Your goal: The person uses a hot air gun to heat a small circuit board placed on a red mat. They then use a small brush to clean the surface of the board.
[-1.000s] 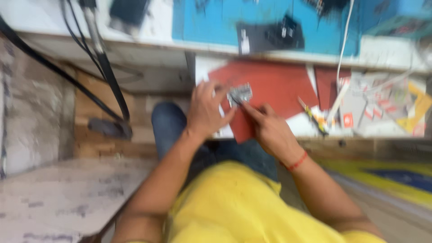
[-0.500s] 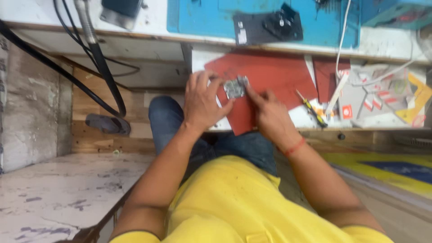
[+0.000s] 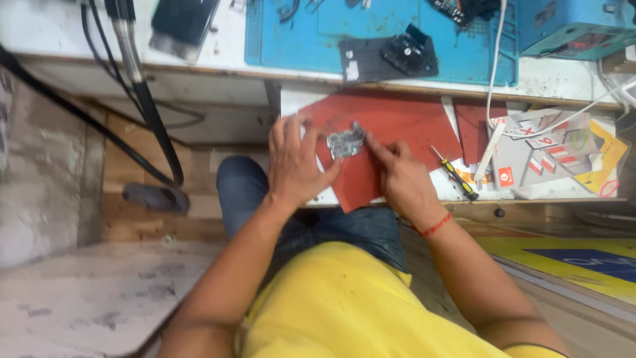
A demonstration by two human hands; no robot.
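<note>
A small silvery circuit board (image 3: 346, 141) rests over a red mat (image 3: 391, 126) on a pulled-out shelf under the workbench. My left hand (image 3: 296, 162) holds the board's left side with thumb and fingers. My right hand (image 3: 401, 178), with a red thread at the wrist, has its fingers closed and pressed against the board's right edge. Whether it pinches a small tool is too small to tell.
A yellow-handled screwdriver (image 3: 452, 173) lies right of my right hand, beside printed cardboard packets (image 3: 550, 156). Above, a blue work mat (image 3: 377, 33) carries a black phone part (image 3: 391, 56). A dark phone (image 3: 183, 24) and black cables (image 3: 142, 99) sit at the left. A white cable (image 3: 493, 79) hangs down.
The view has shifted and sharpened. Both hands stay at the circuit board on the red mat, with the right hand's fingers moved closer against its right edge.
</note>
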